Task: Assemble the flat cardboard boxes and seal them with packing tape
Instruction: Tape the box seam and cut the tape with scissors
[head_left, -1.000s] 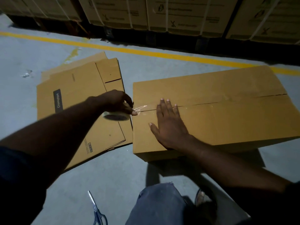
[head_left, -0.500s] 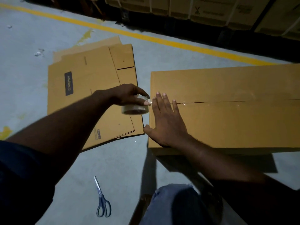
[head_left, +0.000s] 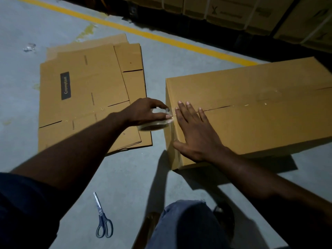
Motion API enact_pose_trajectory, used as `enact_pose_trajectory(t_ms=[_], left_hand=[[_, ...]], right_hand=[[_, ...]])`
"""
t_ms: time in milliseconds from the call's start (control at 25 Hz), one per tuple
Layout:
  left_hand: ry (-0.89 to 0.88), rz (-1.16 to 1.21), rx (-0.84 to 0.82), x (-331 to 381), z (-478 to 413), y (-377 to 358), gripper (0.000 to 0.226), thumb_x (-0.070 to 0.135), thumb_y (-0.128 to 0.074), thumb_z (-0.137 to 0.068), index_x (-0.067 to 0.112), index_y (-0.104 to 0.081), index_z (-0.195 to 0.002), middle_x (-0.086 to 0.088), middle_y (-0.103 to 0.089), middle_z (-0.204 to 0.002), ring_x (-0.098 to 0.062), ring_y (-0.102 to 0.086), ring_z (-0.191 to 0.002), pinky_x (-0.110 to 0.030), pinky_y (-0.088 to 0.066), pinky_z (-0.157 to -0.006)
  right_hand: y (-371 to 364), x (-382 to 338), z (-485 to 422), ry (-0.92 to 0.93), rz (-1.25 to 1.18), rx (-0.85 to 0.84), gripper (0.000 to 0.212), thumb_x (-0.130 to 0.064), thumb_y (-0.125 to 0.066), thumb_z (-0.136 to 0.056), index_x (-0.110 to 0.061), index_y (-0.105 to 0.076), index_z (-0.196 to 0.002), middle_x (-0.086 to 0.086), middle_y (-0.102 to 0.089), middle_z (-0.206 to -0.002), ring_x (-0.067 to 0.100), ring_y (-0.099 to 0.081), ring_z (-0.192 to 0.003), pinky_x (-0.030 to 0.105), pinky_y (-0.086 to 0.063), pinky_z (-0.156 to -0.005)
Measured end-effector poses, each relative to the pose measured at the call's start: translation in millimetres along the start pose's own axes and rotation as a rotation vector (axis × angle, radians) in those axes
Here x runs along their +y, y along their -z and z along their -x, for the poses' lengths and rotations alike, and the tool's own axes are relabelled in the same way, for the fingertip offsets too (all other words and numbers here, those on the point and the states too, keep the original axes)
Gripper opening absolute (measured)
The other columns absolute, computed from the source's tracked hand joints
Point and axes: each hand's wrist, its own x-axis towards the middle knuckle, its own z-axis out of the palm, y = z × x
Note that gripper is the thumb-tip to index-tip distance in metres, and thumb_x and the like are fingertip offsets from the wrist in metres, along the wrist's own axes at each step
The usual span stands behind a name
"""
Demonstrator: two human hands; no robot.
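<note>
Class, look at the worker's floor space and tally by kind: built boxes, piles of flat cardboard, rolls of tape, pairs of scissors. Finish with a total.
Built box: 1
Pile of flat cardboard: 1
Roll of tape: 1
Pair of scissors: 1
Total: 4

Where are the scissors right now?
In the head view the scissors lie on the concrete floor at lower left, just left of the person's bent knee, nearer the camera than the flat cardboard stack.
</note>
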Motion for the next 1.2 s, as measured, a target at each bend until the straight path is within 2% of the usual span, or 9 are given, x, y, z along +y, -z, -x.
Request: enact_pose_trajectory(t_ms=[120, 200, 320, 440, 640, 840, 1000, 1080, 1200], left_hand=[[0.019, 0.065, 0.064, -12, 14, -7, 0.041, 0.052, -0.064, -0.091, 0.027, -0.068, -0.123, 0.008, -0.067, -0.126, -0.007, -0.062, -0.106, -0.027, -0.050, -0.089], [0.017, 0.088, 0.067, -11, 17, -7, 0.039, 0.051, -0.065, -0.091, 0.027, -0.068, -0.121, 0.010, -0.067, -0.121, -0.007, -0.062, -0.102, -0.024, -0.050, -0.085], [0.061, 0.071, 0.066, -11, 21, 0, 0.043, 0.057, -0.067, -0.087, 0.030, -0.069, -0.120, 0.017, -0.064, -0.115, -0.003, -0.059, -0.100, -0.014, -0.041, -0.078], [0.115, 0.048, 0.100, -25, 38, 0, 0.051, 0.068, -0.065, -0.078, 0.032, -0.073, -0.113, 0.020, -0.068, -0.108, -0.001, -0.062, -0.097, -0.017, -0.042, -0.075], [0.184, 0.090, 0.180, -32, 57, -4, 0.038, 0.059, -0.069, -0.084, 0.033, -0.072, -0.111, 0.018, -0.067, -0.109, 0.002, -0.062, -0.099, -0.023, -0.047, -0.076], [0.230, 0.068, 0.134, -19, 60, 3, 0.059, 0.072, -0.063, -0.076, 0.030, -0.070, -0.117, 0.010, -0.067, -0.119, -0.007, -0.062, -0.105, -0.025, -0.048, -0.082], [0.234, 0.076, 0.166, -20, 67, -5, 0.046, 0.055, -0.066, -0.087, 0.023, -0.070, -0.120, 0.008, -0.065, -0.119, -0.009, -0.061, -0.103, -0.020, -0.047, -0.078], [0.216, 0.079, 0.175, -21, 70, -9, 0.043, 0.052, -0.065, -0.090, 0.021, -0.069, -0.121, 0.009, -0.064, -0.116, -0.007, -0.059, -0.100, -0.018, -0.045, -0.076], [0.161, 0.057, 0.169, -33, 66, -10, 0.041, 0.050, -0.064, -0.092, 0.023, -0.068, -0.122, 0.007, -0.064, -0.119, -0.006, -0.056, -0.102, -0.023, -0.044, -0.081]], right_hand=[[-1, -1, -1, 0.000, 0.011, -0.003, 0.097, -0.063, -0.040, -0.086, -0.017, 0.002, -0.161, 0.002, 0.014, -0.168, 0.020, 0.013, -0.154, 0.051, -0.002, -0.125], [-1, -1, -2, 0.000, 0.018, -0.002, 0.096, -0.063, -0.040, -0.086, -0.019, 0.002, -0.161, 0.003, 0.013, -0.168, 0.022, 0.012, -0.154, 0.052, -0.002, -0.124], [-2, -1, -3, 0.022, 0.020, 0.003, 0.093, -0.062, -0.042, -0.086, -0.029, 0.002, -0.161, 0.004, 0.013, -0.168, 0.026, 0.012, -0.155, 0.054, 0.000, -0.124], [-4, 1, -4, 0.021, 0.016, 0.014, 0.091, -0.062, -0.042, -0.085, -0.031, -0.001, -0.160, 0.004, 0.012, -0.168, 0.026, 0.011, -0.155, 0.055, 0.000, -0.123], [-7, 2, -8, 0.058, 0.040, 0.031, 0.092, -0.065, -0.040, -0.087, -0.026, -0.002, -0.161, 0.009, 0.009, -0.168, 0.031, 0.009, -0.154, 0.060, -0.001, -0.122], [-7, -15, -10, -0.014, 0.048, 0.017, 0.094, -0.062, -0.046, -0.088, -0.024, -0.001, -0.161, 0.013, 0.011, -0.167, 0.037, 0.011, -0.153, 0.063, 0.001, -0.120], [-6, -41, -14, -0.070, 0.083, -0.003, 0.092, -0.052, -0.050, -0.088, -0.017, -0.004, -0.160, 0.019, 0.010, -0.166, 0.041, 0.010, -0.152, 0.065, 0.004, -0.118], [-7, -61, -12, -0.006, 0.155, 0.017, 0.088, -0.049, -0.049, -0.090, -0.011, -0.010, -0.160, 0.022, 0.004, -0.166, 0.042, 0.005, -0.153, 0.067, 0.005, -0.118], [-20, -102, 3, 0.138, 0.158, 0.053, 0.081, -0.048, -0.048, -0.090, -0.003, -0.027, -0.154, 0.026, -0.012, -0.163, 0.043, -0.008, -0.152, 0.066, 0.000, -0.118]])
